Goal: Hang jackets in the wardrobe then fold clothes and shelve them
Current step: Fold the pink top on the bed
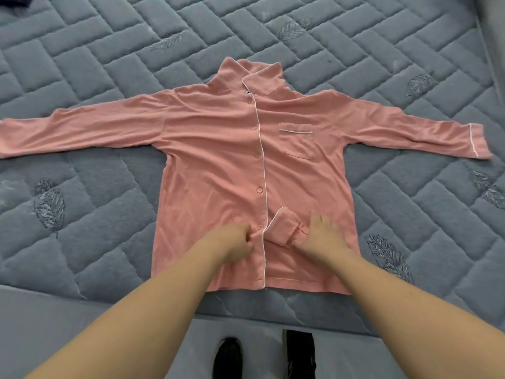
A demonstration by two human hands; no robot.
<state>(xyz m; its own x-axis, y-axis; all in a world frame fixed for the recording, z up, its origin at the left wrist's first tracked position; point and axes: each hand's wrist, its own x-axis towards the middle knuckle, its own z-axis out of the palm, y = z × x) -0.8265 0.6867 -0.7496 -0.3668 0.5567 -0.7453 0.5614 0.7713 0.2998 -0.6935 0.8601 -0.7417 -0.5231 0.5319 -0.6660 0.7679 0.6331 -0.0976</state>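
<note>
A pink long-sleeved button-front pyjama shirt [218,160] is spread face-up on the grey quilted mattress [109,50], collar away, sleeves outstretched. Its lowest unfastened button is pinched by the left hand [235,242]; the turned-back placket flap is lightly held just beside by the loosely spread right hand [319,233]

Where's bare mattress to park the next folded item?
Free patches: under the left sleeve beside the pink shirt, under the right sleeve, and the wide strip beyond the collar. Crowded: the hem centre, where left hand and right hand work the placket.
</note>
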